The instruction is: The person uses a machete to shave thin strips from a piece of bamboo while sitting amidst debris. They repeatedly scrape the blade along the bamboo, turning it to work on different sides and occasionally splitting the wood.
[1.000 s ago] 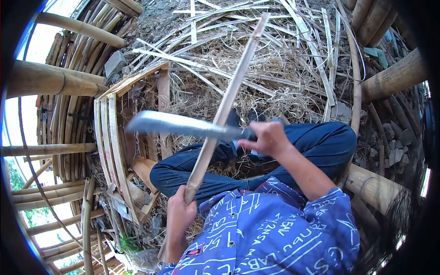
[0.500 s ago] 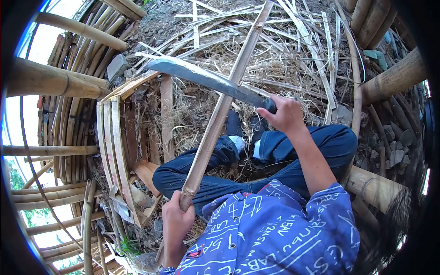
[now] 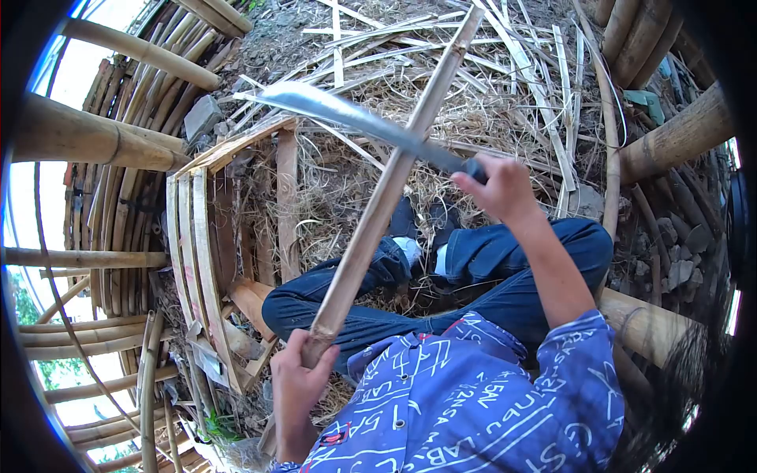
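A long split bamboo strip (image 3: 371,217) slants from the lower centre up to the top. Its lower end is in my left hand (image 3: 301,377), with the fingers wrapped round it. My right hand (image 3: 505,189) grips the dark handle of a large knife (image 3: 347,117). The blade, slightly blurred, lies across the bamboo strip above its middle and points to the upper left. Both of my crossed legs (image 3: 520,252), in blue jeans, are below the strip.
Pale slats and shavings (image 3: 489,118) litter the ground ahead. A wooden crate-like frame (image 3: 201,236) stands to the left. Thick bamboo poles (image 3: 678,134) run along both sides. Grey stones (image 3: 682,272) lie at the right, and a concrete chunk (image 3: 203,118) at the upper left.
My right hand and the knife have moved a little to the right, and the blade's flat catches more light. The strip's upper end has shifted slightly right, and my left hand slightly left.
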Motion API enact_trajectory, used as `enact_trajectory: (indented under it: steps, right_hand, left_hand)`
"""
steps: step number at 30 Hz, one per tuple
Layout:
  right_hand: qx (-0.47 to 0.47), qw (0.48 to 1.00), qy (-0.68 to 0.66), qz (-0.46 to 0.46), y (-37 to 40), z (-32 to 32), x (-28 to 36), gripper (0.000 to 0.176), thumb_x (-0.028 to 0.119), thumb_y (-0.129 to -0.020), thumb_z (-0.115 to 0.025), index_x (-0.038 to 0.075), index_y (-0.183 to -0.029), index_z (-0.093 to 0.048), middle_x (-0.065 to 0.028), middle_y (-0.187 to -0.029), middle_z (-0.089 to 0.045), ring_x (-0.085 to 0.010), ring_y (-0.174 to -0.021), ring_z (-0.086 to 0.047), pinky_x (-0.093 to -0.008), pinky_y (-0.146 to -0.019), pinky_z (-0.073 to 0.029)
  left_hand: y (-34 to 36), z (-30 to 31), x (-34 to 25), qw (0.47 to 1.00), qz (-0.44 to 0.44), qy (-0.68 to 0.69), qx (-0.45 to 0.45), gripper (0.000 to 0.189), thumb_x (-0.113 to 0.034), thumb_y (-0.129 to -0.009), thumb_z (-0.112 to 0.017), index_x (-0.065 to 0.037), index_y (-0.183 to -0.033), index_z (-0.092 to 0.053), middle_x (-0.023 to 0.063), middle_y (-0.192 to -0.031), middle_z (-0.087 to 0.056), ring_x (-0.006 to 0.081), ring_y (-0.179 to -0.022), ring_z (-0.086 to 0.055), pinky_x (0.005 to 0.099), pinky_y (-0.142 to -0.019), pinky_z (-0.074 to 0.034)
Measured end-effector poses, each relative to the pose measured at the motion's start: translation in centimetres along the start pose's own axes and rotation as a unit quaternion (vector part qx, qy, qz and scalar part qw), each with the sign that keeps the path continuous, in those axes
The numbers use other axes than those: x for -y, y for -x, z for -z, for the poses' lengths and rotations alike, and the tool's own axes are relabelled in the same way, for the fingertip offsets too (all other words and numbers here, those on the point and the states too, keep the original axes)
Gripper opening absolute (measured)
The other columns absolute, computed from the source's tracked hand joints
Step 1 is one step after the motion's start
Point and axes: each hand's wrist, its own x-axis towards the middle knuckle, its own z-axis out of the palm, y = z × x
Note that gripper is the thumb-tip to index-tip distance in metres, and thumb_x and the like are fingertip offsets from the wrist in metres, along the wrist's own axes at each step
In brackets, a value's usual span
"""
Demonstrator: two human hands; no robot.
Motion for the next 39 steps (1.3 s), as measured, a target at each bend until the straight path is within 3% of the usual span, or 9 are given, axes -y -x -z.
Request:
enact_trajectory:
  steps: [8,10,13,18,23,25,29,33,39]
  right_hand:
    - [-0.006,0.998,-0.010,-0.062,2.1,0.1,2.6,0.062,0.068,-0.079,-0.061,0.007,-0.068,-0.057,-0.0133,-0.056,-0.058,-0.0316,-0.054,-0.063,-0.0413,-0.052,-0.049]
    - [0.050,0.997,-0.052,0.027,2.8,0.1,4.0,0.061,0.067,-0.079,-0.062,0.007,-0.067,-0.057,-0.0132,-0.056,-0.058,-0.0305,-0.054,-0.063,-0.0406,-0.051,-0.049]
    - [-0.002,0.997,0.020,0.074,1.6,0.7,1.9,0.060,0.066,-0.081,-0.061,0.007,-0.069,-0.059,-0.0132,-0.057,-0.059,-0.0293,-0.052,-0.063,-0.0399,-0.050,-0.049]
    - [0.007,0.989,0.007,-0.149,-0.2,-0.5,-4.2,0.064,0.066,-0.088,-0.051,0.005,-0.071,-0.062,-0.0111,-0.058,-0.061,-0.0269,-0.053,-0.064,-0.0404,-0.051,-0.052]
    - [0.014,0.999,-0.001,-0.046,4.0,-1.6,1.3,0.060,0.066,-0.084,-0.057,0.008,-0.069,-0.059,-0.0107,-0.054,-0.059,-0.0274,-0.052,-0.064,-0.0397,-0.050,-0.050]
    - [0.066,0.995,-0.070,0.034,5.0,-1.4,3.9,0.058,0.066,-0.078,-0.063,0.010,-0.066,-0.057,-0.0110,-0.055,-0.059,-0.0268,-0.052,-0.063,-0.0396,-0.049,-0.049]
    - [0.020,0.996,-0.020,0.085,2.8,-0.4,2.2,0.057,0.067,-0.075,-0.065,0.011,-0.065,-0.058,-0.0107,-0.058,-0.061,-0.0261,-0.049,-0.061,-0.0375,-0.048,-0.047]
    - [-0.024,0.988,-0.012,-0.155,-0.3,0.0,-3.4,0.062,0.068,-0.083,-0.056,0.008,-0.066,-0.059,-0.0089,-0.053,-0.059,-0.0256,-0.050,-0.063,-0.0383,-0.050,-0.050]
    - [0.008,0.986,0.008,-0.166,0.5,1.5,-3.9,0.065,0.068,-0.087,-0.051,0.007,-0.068,-0.060,-0.0116,-0.054,-0.059,-0.0268,-0.052,-0.064,-0.0408,-0.051,-0.051]
  left_hand:
    - [-0.4,-0.7,0.9,1.000,0.013,0.021,0.018,0.029,-0.019,-0.077,-0.077,0.000,-0.083,-0.056,0.0134,-0.060,-0.053,0.0224,-0.050,-0.046,0.0341,-0.051,-0.039]
    - [-0.2,-0.7,0.8,1.000,0.008,0.011,0.015,0.027,-0.017,-0.078,-0.076,0.000,-0.083,-0.056,0.0137,-0.060,-0.053,0.0223,-0.050,-0.046,0.0338,-0.051,-0.039]
    - [0.3,-0.2,1.2,1.000,0.017,-0.005,0.005,0.023,-0.014,-0.078,-0.074,0.000,-0.084,-0.056,0.0146,-0.060,-0.053,0.0230,-0.050,-0.048,0.0336,-0.051,-0.040]
    - [1.2,-0.8,1.3,0.999,0.025,-0.015,0.023,0.017,-0.009,-0.077,-0.069,0.000,-0.087,-0.057,0.0180,-0.066,-0.059,0.0267,-0.057,-0.062,0.0343,-0.055,-0.045]
    - [0.2,-2.2,1.7,1.000,0.005,0.009,0.011,0.017,-0.009,-0.077,-0.068,0.000,-0.087,-0.057,0.0183,-0.065,-0.059,0.0274,-0.057,-0.062,0.0348,-0.054,-0.045]
    - [-0.2,-1.8,1.7,1.000,0.000,0.009,-0.003,0.018,-0.011,-0.077,-0.069,-0.001,-0.084,-0.055,0.0091,-0.060,-0.051,0.0143,-0.053,-0.047,0.0315,-0.052,-0.039]
    - [0.2,-0.7,1.8,0.999,0.024,0.017,0.013,0.014,-0.005,-0.072,-0.063,-0.001,-0.084,-0.055,0.0102,-0.060,-0.052,0.0149,-0.054,-0.049,0.0313,-0.052,-0.039]
    - [1.6,-0.1,3.0,1.000,-0.012,0.007,0.017,0.019,-0.004,-0.069,-0.061,0.001,-0.087,-0.056,0.0151,-0.059,-0.052,0.0222,-0.050,-0.054,0.0327,-0.051,-0.041]
    - [1.9,-0.1,3.0,0.999,0.014,0.006,0.037,0.020,-0.004,-0.068,-0.061,0.001,-0.086,-0.056,0.0119,-0.057,-0.048,0.0160,-0.047,-0.046,0.0304,-0.049,-0.040]
